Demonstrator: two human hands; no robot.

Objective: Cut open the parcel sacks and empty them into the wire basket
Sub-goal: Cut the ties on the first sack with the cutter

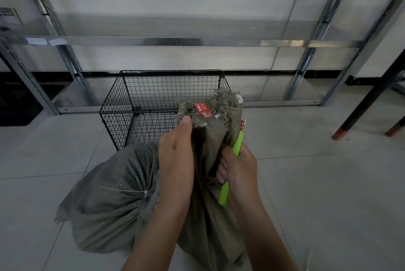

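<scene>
2 grey parcel sacks on the tiled floor [317, 183], in front of a black wire basket [122, 104].

At frame centre the left hand [175, 161] grips the bunched neck of the upright sack [208, 218], thumb pointing up just below its frayed top and a red label [202, 109]. The right hand [238, 170] is closed around a green-handled tool [225, 193] held against the right side of that neck; its blade is hidden. The second sack [103, 200] lies at lower left, touching the first, its mouth cinched by 1 white cable tie [131, 190]. The basket stands just behind both sacks at mid-frame, before a metal rack [175, 41] along the wall.
</scene>
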